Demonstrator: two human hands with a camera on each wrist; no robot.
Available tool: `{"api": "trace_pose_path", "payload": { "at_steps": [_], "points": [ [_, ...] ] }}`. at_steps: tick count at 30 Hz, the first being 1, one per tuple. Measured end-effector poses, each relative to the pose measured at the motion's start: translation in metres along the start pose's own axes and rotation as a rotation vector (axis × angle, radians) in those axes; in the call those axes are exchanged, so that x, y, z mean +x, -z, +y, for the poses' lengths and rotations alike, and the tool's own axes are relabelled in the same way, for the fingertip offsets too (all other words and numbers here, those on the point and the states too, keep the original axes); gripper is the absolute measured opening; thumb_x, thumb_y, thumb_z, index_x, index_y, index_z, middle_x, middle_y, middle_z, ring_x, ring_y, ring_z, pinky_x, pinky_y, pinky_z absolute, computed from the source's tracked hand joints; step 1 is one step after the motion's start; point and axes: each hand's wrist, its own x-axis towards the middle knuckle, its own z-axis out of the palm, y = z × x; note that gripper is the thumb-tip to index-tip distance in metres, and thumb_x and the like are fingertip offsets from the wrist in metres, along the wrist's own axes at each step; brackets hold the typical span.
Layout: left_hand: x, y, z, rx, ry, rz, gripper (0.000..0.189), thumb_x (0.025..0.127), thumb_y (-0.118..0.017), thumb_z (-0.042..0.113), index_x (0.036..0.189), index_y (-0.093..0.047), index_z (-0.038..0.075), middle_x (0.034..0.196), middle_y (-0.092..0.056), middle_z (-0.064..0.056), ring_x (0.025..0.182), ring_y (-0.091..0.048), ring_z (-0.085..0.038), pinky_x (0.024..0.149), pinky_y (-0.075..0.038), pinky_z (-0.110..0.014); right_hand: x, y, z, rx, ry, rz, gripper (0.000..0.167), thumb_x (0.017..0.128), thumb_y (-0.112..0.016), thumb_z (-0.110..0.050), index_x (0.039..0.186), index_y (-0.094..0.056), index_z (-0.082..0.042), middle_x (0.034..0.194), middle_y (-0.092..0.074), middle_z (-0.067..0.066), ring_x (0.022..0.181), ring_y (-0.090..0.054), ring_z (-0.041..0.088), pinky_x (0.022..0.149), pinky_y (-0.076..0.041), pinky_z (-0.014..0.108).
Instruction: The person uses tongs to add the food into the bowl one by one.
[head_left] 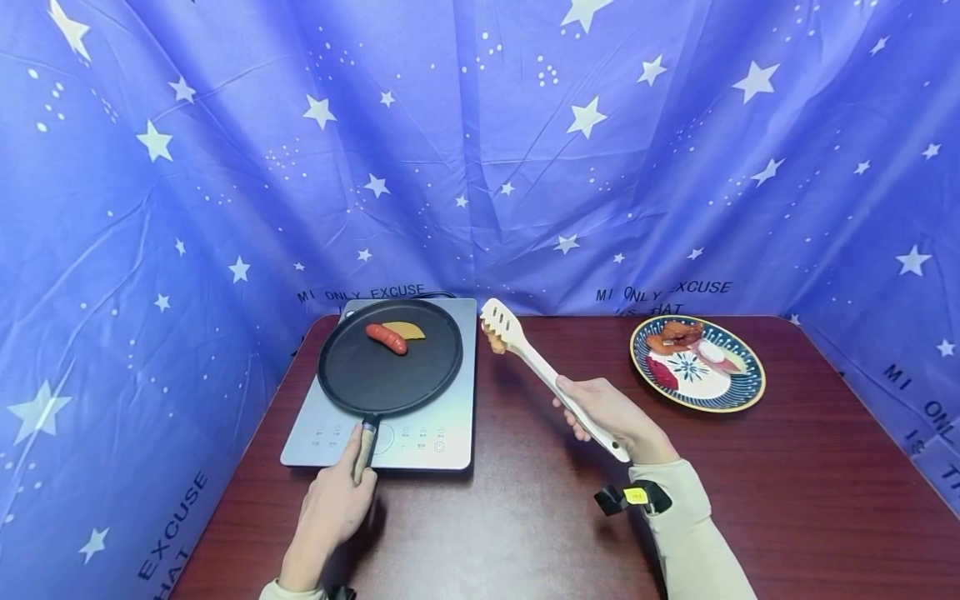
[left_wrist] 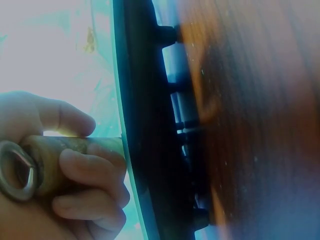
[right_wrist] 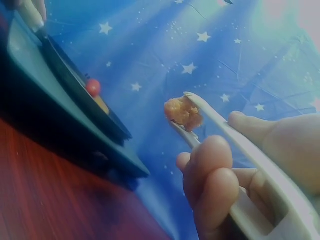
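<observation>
My left hand grips the wooden handle of a black flat pan on the silver induction cooker. In the pan lie a red sausage and a yellow half-round piece, partly behind it. My right hand squeezes a pair of white tongs with a slotted head. Between the tongs' tips is a golden-brown, crusty lump of fried food, held in the air to the right of the pan. In the head view the slotted head covers most of that lump.
A patterned plate with a yellow rim stands at the back right, bearing several foods, among them brown fried pieces and a dark red item. Blue star-printed curtains enclose the dark red wooden table at the back and sides.
</observation>
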Motion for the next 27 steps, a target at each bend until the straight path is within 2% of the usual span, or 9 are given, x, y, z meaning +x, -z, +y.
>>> {"api": "trace_pose_path", "payload": {
  "at_steps": [14,27],
  "points": [
    [0.000,0.001,0.002,0.001,0.000,0.003,0.071,0.084,-0.052,0.022,0.150,-0.028,0.017,0.094,-0.063,-0.024,0.061,-0.051,-0.025,0.053,-0.041,-0.041,0.012,-0.033,-0.008,0.033,0.007,-0.063,0.046,0.096,-0.051,-0.039,0.087,-0.061,0.006,0.058,-0.053,0.005,0.041,-0.051,0.011,0.042,-0.045,0.024],
    [-0.001,0.000,0.001,-0.008,-0.001,0.010,0.071,0.083,-0.052,0.021,0.150,-0.029,0.017,0.096,-0.063,-0.024,0.060,-0.050,-0.024,0.052,-0.040,-0.040,0.027,-0.063,-0.014,-0.005,0.009,-0.114,0.047,0.095,-0.052,-0.040,0.087,-0.063,0.005,0.057,-0.052,0.005,0.040,-0.050,0.009,0.040,-0.044,0.024]
  ]
}}
